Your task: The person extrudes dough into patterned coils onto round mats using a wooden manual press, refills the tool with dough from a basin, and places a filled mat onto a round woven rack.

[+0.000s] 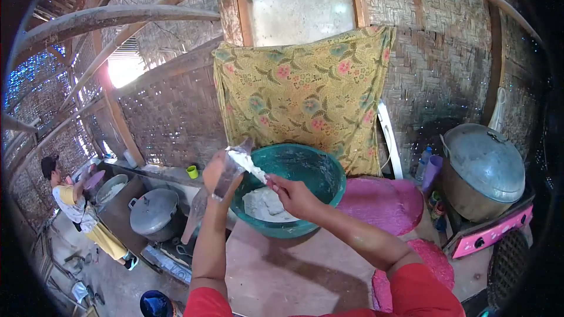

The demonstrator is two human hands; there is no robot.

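My left hand [215, 171] is closed around a clear plastic bag [227, 181], holding its mouth up above the rim of a green basin [336, 196]. In my right hand [295, 197] is the handle of a spoon or scoop, mostly hidden by my fingers. White, pasty or floury stuff [249, 163] coats its far end, which reaches the bag's opening. Below, a heap of the same-looking white stuff [267, 204] lies in the basin. The basin stands on a pale tabletop [258, 264].
Pink covers [382, 202] lie right of the basin. A big lidded pot [484, 167] stands on a pink stove [493, 232]. Left are another lidded pot [155, 214], a green cup [192, 171] and another person [73, 199] beside a white-filled bowl [113, 189]. A patterned cloth [302, 97] hangs behind.
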